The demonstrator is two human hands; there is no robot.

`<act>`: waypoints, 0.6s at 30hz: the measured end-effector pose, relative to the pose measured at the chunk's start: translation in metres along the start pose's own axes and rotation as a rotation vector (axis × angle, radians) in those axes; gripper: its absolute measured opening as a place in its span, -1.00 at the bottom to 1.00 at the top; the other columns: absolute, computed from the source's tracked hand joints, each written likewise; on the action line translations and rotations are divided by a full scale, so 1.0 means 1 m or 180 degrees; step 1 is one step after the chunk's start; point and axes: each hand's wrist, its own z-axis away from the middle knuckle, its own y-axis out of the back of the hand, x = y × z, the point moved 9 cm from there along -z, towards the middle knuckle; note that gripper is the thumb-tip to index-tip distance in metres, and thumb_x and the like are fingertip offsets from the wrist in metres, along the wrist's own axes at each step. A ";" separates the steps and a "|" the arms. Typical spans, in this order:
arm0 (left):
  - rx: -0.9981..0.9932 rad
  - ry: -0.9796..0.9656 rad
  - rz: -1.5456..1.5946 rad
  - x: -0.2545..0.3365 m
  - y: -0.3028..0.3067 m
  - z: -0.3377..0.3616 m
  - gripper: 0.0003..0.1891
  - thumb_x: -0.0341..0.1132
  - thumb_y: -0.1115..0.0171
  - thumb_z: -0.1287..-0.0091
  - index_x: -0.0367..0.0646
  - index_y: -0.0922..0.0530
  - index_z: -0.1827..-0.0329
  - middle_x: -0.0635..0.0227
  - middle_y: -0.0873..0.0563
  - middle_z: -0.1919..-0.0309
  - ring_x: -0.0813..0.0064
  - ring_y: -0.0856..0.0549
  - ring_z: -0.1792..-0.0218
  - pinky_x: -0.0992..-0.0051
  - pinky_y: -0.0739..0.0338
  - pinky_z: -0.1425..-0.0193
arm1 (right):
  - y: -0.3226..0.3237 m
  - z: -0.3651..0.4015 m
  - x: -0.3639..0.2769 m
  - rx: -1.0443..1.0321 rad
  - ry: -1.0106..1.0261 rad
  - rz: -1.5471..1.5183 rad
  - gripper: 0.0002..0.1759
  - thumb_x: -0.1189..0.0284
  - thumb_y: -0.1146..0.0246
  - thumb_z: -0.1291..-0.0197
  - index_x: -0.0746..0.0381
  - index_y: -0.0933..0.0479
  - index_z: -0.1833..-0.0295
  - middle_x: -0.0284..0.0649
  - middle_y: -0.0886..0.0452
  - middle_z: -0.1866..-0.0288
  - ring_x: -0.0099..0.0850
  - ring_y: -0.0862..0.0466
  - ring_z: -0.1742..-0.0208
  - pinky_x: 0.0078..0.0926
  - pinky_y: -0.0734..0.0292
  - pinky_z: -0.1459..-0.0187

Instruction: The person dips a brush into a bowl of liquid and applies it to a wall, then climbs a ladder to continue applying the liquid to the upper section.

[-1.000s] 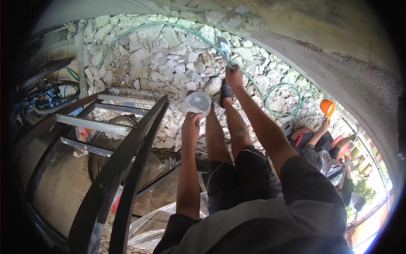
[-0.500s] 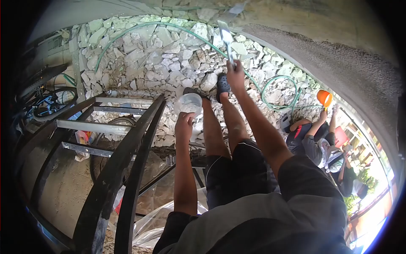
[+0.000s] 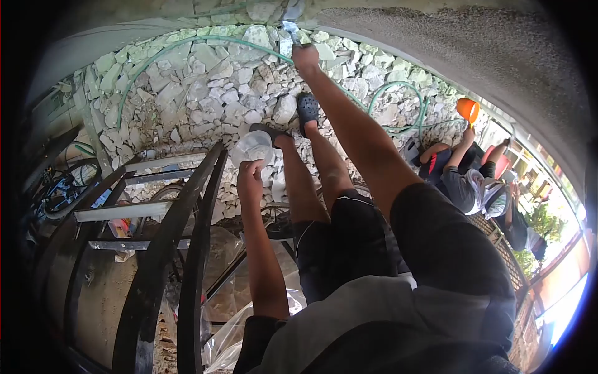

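Note:
My left hand (image 3: pixel 250 177) grips the rim of a round translucent tub (image 3: pixel 253 148), low in front of my legs and beside the ladder. Whether the tub holds anything is hard to tell. Stretched forward, my right hand (image 3: pixel 305 57) is closed round the handle of a metal scraper (image 3: pixel 291 29). The scraper's blade is at the lower part of the wall (image 3: pixel 268 11), at the top of the view; whether it touches is unclear.
A dark ladder (image 3: pixel 163 249) stands at the left. Broken stones (image 3: pixel 218 87) cover the ground, with a green hose (image 3: pixel 205 38) across them. At the right a person (image 3: pixel 461 184) holds an orange dipper (image 3: pixel 467 110); another person is behind. A bicycle (image 3: pixel 68 184) stands far left.
My right hand has reached forward and left, bringing the scraper up to the wall. My left hand and the tub appear further left. The view has shifted, and the other person's raised arm has moved.

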 end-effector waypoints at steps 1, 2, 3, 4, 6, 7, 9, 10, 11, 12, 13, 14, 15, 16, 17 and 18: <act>0.0061 -0.0020 0.0051 0.000 0.004 0.001 -0.76 -0.47 -0.28 -0.43 0.02 -0.70 -0.10 0.19 -0.67 0.04 0.06 -0.71 0.02 0.18 -0.63 -0.02 | 0.015 0.030 -0.004 0.0441 0.0255 -0.0365 -0.52 0.15 -0.32 -0.39 0.44 -0.61 0.00 -0.12 -0.69 0.34 -0.39 -0.69 0.32 -0.36 -0.54 0.32; 0.0064 -0.0023 0.0046 0.001 0.008 0.003 -0.76 -0.47 -0.28 -0.43 0.02 -0.70 -0.10 0.19 -0.67 0.04 0.06 -0.71 0.02 0.18 -0.63 -0.02 | 0.032 0.065 -0.006 0.0886 0.0510 -0.0729 -0.56 0.18 -0.33 -0.41 0.43 -0.60 0.01 -0.19 -0.66 0.37 -0.47 -0.66 0.34 -0.42 -0.51 0.34; 0.0080 -0.0119 0.0122 0.004 0.009 0.003 -0.75 -0.47 -0.29 -0.42 0.02 -0.70 -0.10 0.19 -0.68 0.04 0.06 -0.71 0.03 0.18 -0.63 -0.02 | 0.040 0.097 -0.002 0.0702 0.0565 -0.0983 -0.60 0.22 -0.33 -0.43 0.41 -0.59 -0.01 -0.24 -0.65 0.37 -0.51 -0.63 0.34 -0.44 -0.49 0.35; 0.0111 -0.0211 0.0202 0.007 0.010 0.001 -0.74 -0.48 -0.29 -0.42 0.01 -0.70 -0.10 0.19 -0.68 0.04 0.06 -0.71 0.03 0.18 -0.64 -0.02 | 0.051 0.123 0.002 0.0505 0.0632 -0.1235 -0.63 0.26 -0.33 -0.44 0.40 -0.58 -0.02 -0.28 -0.63 0.38 -0.55 -0.60 0.35 -0.47 -0.47 0.36; 0.0104 -0.0240 0.0145 0.006 0.009 0.004 -0.74 -0.48 -0.29 -0.42 0.01 -0.71 -0.11 0.20 -0.67 0.05 0.07 -0.71 0.04 0.19 -0.64 -0.02 | 0.064 0.160 0.020 0.0351 0.0594 -0.1166 -0.66 0.30 -0.31 -0.47 0.39 -0.56 -0.08 -0.30 -0.64 0.37 -0.60 -0.56 0.36 -0.50 -0.47 0.36; 0.0033 -0.0119 0.0237 0.005 0.009 0.004 -0.74 -0.48 -0.28 -0.43 0.01 -0.71 -0.11 0.20 -0.67 0.05 0.08 -0.72 0.04 0.19 -0.64 -0.02 | 0.068 0.170 0.029 0.0329 0.0514 -0.1213 -0.66 0.30 -0.31 -0.46 0.38 -0.56 -0.08 -0.30 -0.64 0.37 -0.61 -0.56 0.35 -0.52 -0.47 0.35; 0.0008 0.0001 0.0427 0.004 0.011 0.001 -0.74 -0.49 -0.27 -0.44 0.01 -0.71 -0.11 0.19 -0.68 0.05 0.09 -0.73 0.05 0.20 -0.64 0.00 | 0.063 0.158 0.049 0.0461 0.0451 -0.1145 -0.63 0.26 -0.34 -0.42 0.38 -0.57 -0.07 -0.17 -0.69 0.36 -0.47 -0.64 0.36 -0.42 -0.55 0.29; 0.0026 0.0021 0.0422 -0.002 0.011 0.001 -0.74 -0.49 -0.27 -0.44 0.01 -0.71 -0.11 0.19 -0.68 0.05 0.09 -0.73 0.05 0.20 -0.64 0.00 | 0.067 0.145 0.049 0.0515 0.0414 -0.0508 -0.54 0.17 -0.36 -0.36 0.40 -0.60 -0.05 0.04 -0.75 0.26 -0.16 -0.76 0.27 -0.21 -0.63 0.17; 0.0077 -0.0016 0.0386 -0.005 0.007 0.001 -0.74 -0.49 -0.27 -0.43 0.01 -0.70 -0.11 0.19 -0.68 0.05 0.08 -0.73 0.04 0.20 -0.63 0.01 | 0.059 0.123 0.056 0.0567 0.0445 -0.0293 -0.50 0.13 -0.35 -0.33 0.40 -0.62 -0.05 0.11 -0.75 0.20 -0.03 -0.77 0.17 -0.13 -0.63 0.10; 0.0107 -0.0045 0.0353 -0.008 0.002 0.003 -0.74 -0.50 -0.28 -0.43 0.00 -0.70 -0.11 0.18 -0.68 0.04 0.07 -0.73 0.04 0.19 -0.63 0.01 | 0.049 0.095 0.069 0.0619 0.0457 -0.0065 -0.46 0.09 -0.34 -0.30 0.41 -0.63 -0.04 0.19 -0.76 0.15 0.11 -0.78 0.08 -0.04 -0.63 0.02; 0.0067 0.0050 0.0294 -0.008 -0.001 0.005 -0.74 -0.50 -0.29 -0.42 -0.01 -0.70 -0.10 0.17 -0.68 0.05 0.04 -0.73 0.04 0.17 -0.63 0.01 | 0.036 0.061 0.078 0.0493 0.0259 0.0184 -0.45 0.07 -0.33 -0.30 0.41 -0.65 -0.04 0.19 -0.76 0.11 0.13 -0.77 0.02 -0.04 -0.63 -0.02; 0.0036 0.0073 0.0294 -0.007 -0.005 0.006 -0.74 -0.50 -0.29 -0.42 -0.01 -0.70 -0.10 0.17 -0.68 0.05 0.04 -0.73 0.04 0.17 -0.63 0.01 | 0.025 0.031 0.084 0.0361 0.0058 0.0421 -0.44 0.06 -0.31 -0.30 0.40 -0.67 -0.03 0.19 -0.77 0.08 0.14 -0.77 -0.04 -0.04 -0.63 -0.07; 0.0054 0.0017 0.0254 -0.004 -0.007 0.009 -0.74 -0.49 -0.29 -0.42 0.00 -0.69 -0.10 0.17 -0.68 0.05 0.03 -0.73 0.04 0.17 -0.63 0.01 | 0.023 0.011 0.077 0.0316 0.0142 0.0542 -0.45 0.06 -0.30 -0.29 0.40 -0.68 -0.01 0.19 -0.77 0.08 0.15 -0.76 -0.03 -0.04 -0.63 -0.07; 0.0091 -0.0034 0.0204 -0.004 -0.007 0.012 -0.74 -0.49 -0.29 -0.42 0.00 -0.69 -0.10 0.16 -0.68 0.05 0.02 -0.72 0.03 0.16 -0.63 0.01 | 0.024 0.000 0.061 0.0256 0.0243 0.0649 -0.45 0.06 -0.29 -0.29 0.40 -0.69 0.00 0.19 -0.77 0.09 0.16 -0.76 -0.03 -0.04 -0.64 -0.07; 0.0111 -0.0109 0.0224 -0.006 -0.011 0.015 -0.74 -0.49 -0.29 -0.42 0.02 -0.69 -0.11 0.16 -0.67 0.06 0.02 -0.71 0.03 0.15 -0.62 0.00 | 0.034 0.000 0.047 0.0373 0.0331 0.0443 -0.46 0.07 -0.29 -0.30 0.40 -0.71 0.02 0.19 -0.77 0.09 0.12 -0.77 -0.02 -0.06 -0.64 -0.05; 0.0085 -0.0087 0.0221 -0.007 -0.013 0.023 -0.74 -0.49 -0.29 -0.42 0.02 -0.69 -0.11 0.16 -0.67 0.06 0.02 -0.71 0.03 0.15 -0.62 0.00 | 0.048 0.002 0.032 0.0513 0.0423 0.0243 -0.47 0.08 -0.30 -0.30 0.40 -0.72 0.03 0.18 -0.78 0.09 0.09 -0.78 -0.01 -0.09 -0.64 -0.04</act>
